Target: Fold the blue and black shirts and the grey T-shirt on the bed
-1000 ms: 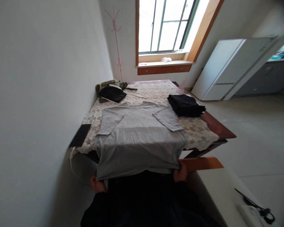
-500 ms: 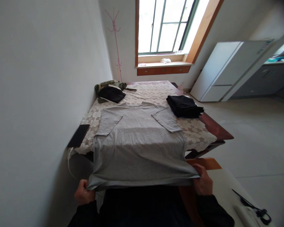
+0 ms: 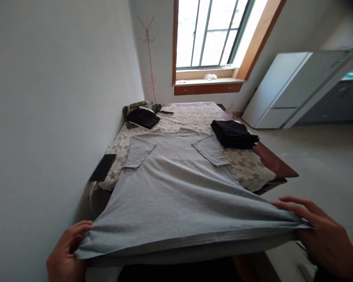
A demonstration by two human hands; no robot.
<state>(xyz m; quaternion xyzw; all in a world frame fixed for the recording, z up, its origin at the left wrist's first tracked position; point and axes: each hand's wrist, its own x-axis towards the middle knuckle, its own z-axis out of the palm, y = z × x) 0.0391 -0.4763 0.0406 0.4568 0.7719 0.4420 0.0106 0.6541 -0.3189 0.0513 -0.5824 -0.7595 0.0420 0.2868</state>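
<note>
A grey T-shirt (image 3: 176, 196) lies with its collar and sleeves flat on the table, while its lower part is stretched out over the near edge toward me. My left hand (image 3: 69, 248) grips the hem's left corner, beside the wall. At the opposite corner, my right hand (image 3: 323, 231) pinches the hem between thumb and fingers, some fingers lying extended along the fabric. The hem hangs in the air between both hands, pulled wide, with the inside of the shirt's lower layer showing dark underneath.
A patterned tablecloth (image 3: 191, 115) covers the table. On it are folded black clothes (image 3: 233, 134) at the right, a black cap-like item (image 3: 143, 117) on a green bag (image 3: 129, 107) at the back left, and a phone (image 3: 103, 167) with a cable by the wall.
Both hands have moved apart and up toward me, spreading the shirt's hem much wider. The right hand's fingers have loosened from a fist to a pinch.
</note>
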